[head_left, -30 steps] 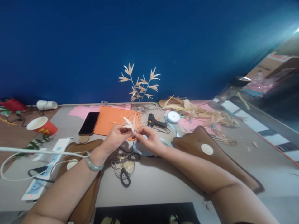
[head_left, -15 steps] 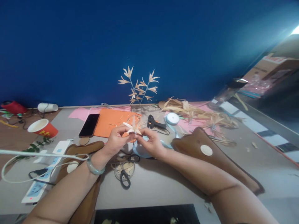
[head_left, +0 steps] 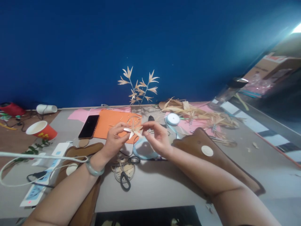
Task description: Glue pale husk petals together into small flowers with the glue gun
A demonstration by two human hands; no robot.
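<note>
Between my two hands, above the table, is a pale corn-husk flower [head_left: 133, 129] with pointed petals, its open face tilted toward me. My left hand [head_left: 115, 138], with a jade-coloured bangle on the wrist, pinches a petal on the left side. On the other side, my right hand [head_left: 158, 138] has thumb and forefinger closed at a petal tip. Black-handled scissors [head_left: 125, 181] lie below my hands over a round lid of scraps. The hot glue gun [head_left: 151, 118] is mostly hidden behind my right hand. A light blue disc [head_left: 144, 149] lies beneath.
Finished husk flowers on stems [head_left: 140, 89] stand against the blue wall. Around me are a phone [head_left: 88, 126], orange paper [head_left: 105, 122], a ribbon roll [head_left: 173, 119], dried husks [head_left: 188, 110], a paper cup [head_left: 43, 131], a power strip [head_left: 44, 179] with a cable, and a brown mat [head_left: 195, 153].
The flower has turned so its face tips down toward me. My right hand has shifted from the flower's base up to a petal; my left hand still grips it.
</note>
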